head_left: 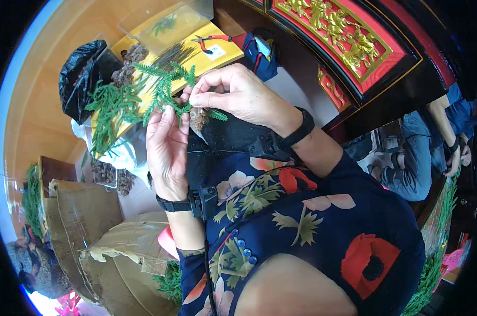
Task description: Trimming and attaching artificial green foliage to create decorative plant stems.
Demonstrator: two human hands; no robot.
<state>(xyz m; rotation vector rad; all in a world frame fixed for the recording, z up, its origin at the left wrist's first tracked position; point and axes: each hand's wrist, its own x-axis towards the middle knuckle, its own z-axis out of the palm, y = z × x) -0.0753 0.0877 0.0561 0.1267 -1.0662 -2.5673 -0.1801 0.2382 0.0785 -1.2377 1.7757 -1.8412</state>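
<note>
Between my hands, a green artificial pine sprig [163,87] is held up in front of my lap. My left hand [167,142] is closed on its lower part, thumb and fingers pinched together. My right hand [236,95] pinches at the sprig's stem from the right; the exact bit between those fingertips is hidden. A brown pine cone [198,119] hangs just below the fingers, with a short green tip sticking out beside it. Behind the left hand, a heap of green sprigs [108,113] lies over the edge of a yellow board [230,48].
On the board are red-handled pliers [206,43], a bundle of thin dark stems [176,55], a clear plastic tray [170,26] and pine cones [123,73]. A black plastic bag [83,79] stands left. Cardboard boxes [85,221] fill the lower left. Another person [415,152] sits at right.
</note>
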